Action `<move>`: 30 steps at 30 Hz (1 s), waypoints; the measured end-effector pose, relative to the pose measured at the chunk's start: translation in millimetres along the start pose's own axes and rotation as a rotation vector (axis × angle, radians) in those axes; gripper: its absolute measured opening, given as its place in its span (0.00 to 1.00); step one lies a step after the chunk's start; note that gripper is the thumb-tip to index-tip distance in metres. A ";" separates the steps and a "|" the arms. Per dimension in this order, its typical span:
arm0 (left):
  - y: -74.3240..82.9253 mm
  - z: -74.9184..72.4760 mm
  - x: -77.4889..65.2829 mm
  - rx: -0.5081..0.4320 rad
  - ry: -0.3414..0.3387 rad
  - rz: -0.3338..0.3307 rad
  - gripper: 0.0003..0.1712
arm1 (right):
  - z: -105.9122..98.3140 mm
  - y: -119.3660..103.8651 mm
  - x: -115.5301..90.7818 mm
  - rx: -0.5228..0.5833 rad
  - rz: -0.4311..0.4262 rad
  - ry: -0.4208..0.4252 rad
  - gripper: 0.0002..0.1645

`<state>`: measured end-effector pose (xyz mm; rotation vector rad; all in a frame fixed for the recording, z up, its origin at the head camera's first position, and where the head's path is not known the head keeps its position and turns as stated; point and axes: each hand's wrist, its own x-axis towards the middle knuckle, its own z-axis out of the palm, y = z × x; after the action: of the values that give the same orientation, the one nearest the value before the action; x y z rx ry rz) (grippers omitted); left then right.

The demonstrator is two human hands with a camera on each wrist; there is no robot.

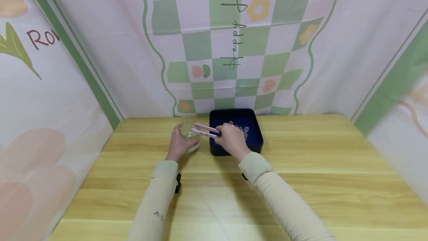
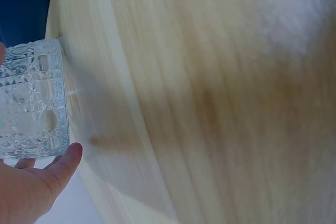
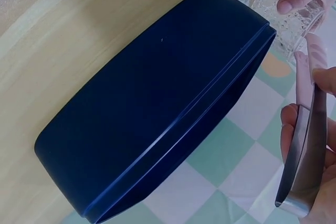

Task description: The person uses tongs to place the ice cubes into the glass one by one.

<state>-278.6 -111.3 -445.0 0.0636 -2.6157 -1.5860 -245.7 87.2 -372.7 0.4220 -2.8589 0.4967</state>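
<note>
In the head view, my left hand (image 1: 178, 146) is wrapped around a clear glass (image 1: 188, 134) standing on the table. Its cut, faceted wall shows up close in the left wrist view, with fingers near the base. My right hand (image 1: 232, 139) grips a pair of tongs (image 1: 204, 134) with metal arms (image 3: 311, 166) and pink tips. Those tips point left, slightly apart, over the glass's mouth; no piece shows between them. Beneath and behind the right hand, several clear cubes (image 1: 246, 132) lie in a dark blue square box (image 1: 217, 151), partly hidden by that hand.
The wooden table (image 1: 311, 181) runs back to a fabric backdrop (image 1: 197, 47) with green and white checks. The box stands just right of the glass near the back edge. More printed cloth (image 1: 33, 103) hangs at the left side.
</note>
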 end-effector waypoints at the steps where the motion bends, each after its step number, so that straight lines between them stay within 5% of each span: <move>1: 0.5 -0.1 -0.3 0.000 0.001 0.002 0.58 | 0.1 0.5 0.1 0.000 0.003 0.000 0.19; 20: 1.7 0.7 -0.5 0.021 0.017 0.009 0.57 | -16.9 29.8 0.1 0.059 0.085 0.129 0.25; 30: 2.7 -0.9 -2.0 0.016 -0.003 -0.001 0.58 | -31.6 63.6 -0.3 0.051 0.184 0.100 0.26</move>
<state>-276.5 -110.7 -442.3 0.0630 -2.6311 -1.5676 -260.5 155.9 -362.5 0.1378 -2.8061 0.6060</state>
